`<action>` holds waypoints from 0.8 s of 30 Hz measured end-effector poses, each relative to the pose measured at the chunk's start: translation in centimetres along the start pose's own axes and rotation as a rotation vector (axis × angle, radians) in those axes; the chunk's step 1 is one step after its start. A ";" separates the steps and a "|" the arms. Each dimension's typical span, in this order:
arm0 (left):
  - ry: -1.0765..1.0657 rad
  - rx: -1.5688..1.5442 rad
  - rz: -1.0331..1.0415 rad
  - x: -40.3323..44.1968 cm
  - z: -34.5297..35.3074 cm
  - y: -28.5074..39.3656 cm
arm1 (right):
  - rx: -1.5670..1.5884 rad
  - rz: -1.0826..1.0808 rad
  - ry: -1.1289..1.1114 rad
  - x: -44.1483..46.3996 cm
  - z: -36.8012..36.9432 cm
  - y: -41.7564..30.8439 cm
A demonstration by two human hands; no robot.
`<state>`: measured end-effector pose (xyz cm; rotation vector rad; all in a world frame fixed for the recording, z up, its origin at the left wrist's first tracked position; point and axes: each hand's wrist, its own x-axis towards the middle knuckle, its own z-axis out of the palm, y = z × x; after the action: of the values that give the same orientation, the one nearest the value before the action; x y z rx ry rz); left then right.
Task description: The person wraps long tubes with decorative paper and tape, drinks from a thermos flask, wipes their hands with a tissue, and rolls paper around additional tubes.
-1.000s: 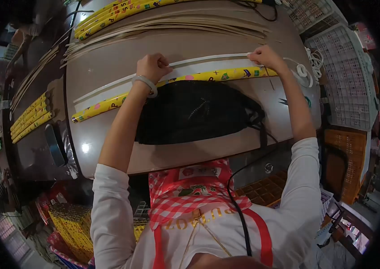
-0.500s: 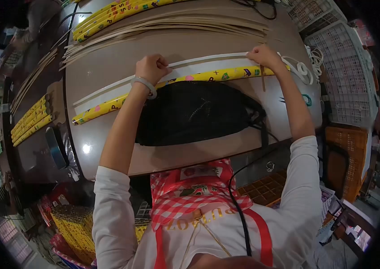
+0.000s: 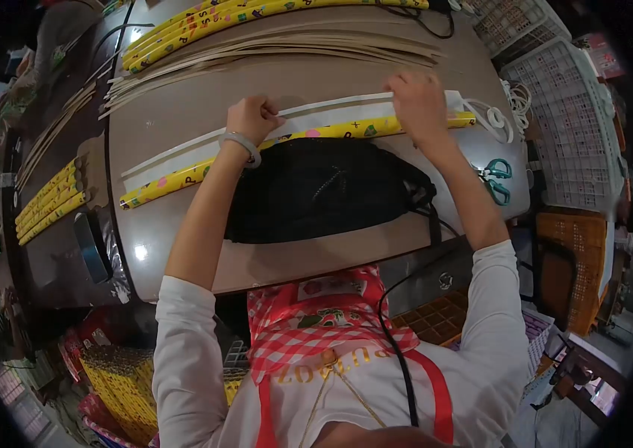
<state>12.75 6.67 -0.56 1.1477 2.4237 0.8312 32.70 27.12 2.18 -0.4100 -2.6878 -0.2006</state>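
Observation:
A yellow printed roll (image 3: 365, 128) lies lengthwise across the table, a white sheet (image 3: 182, 154) spreading from its far side. Along that sheet's far edge runs a narrow white strip (image 3: 324, 101). My left hand (image 3: 251, 121) is closed, thumb and finger pinched at the strip near its middle. Farther right, my right hand (image 3: 419, 104) is curled with its fingertips at the strip; its palm hides part of the roll and sheet. A black cloth bag (image 3: 331, 190) lies just in front of the roll.
Thin pale slats (image 3: 272, 52) and more yellow rolls (image 3: 204, 30) lie at the back. Teal-handled scissors (image 3: 497, 179) and white strip coils (image 3: 492, 123) sit at the right. White plastic baskets (image 3: 566, 119) stand beyond the table's right edge. A phone-like dark object (image 3: 92, 243) rests left.
My right hand has moved left along the strip, uncovering the roll's right end and the scissors. The thin brown piece hanging by it no longer shows. My left hand stays almost in place.

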 end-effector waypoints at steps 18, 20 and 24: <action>0.049 0.005 0.039 -0.1 0.3 -0.9 | 0.670 0.130 -0.334 -2.2 1.1 1.1; 0.057 0.057 0.131 0.0 0.3 -1.3 | 0.604 0.056 -0.311 -2.8 1.8 1.3; 0.047 0.176 0.105 -0.2 0.1 -1.9 | 0.709 0.019 -0.398 -2.4 0.8 1.0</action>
<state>11.79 5.60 -1.88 1.3443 2.5351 0.6928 34.78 27.61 0.49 -0.2647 -2.8841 0.9015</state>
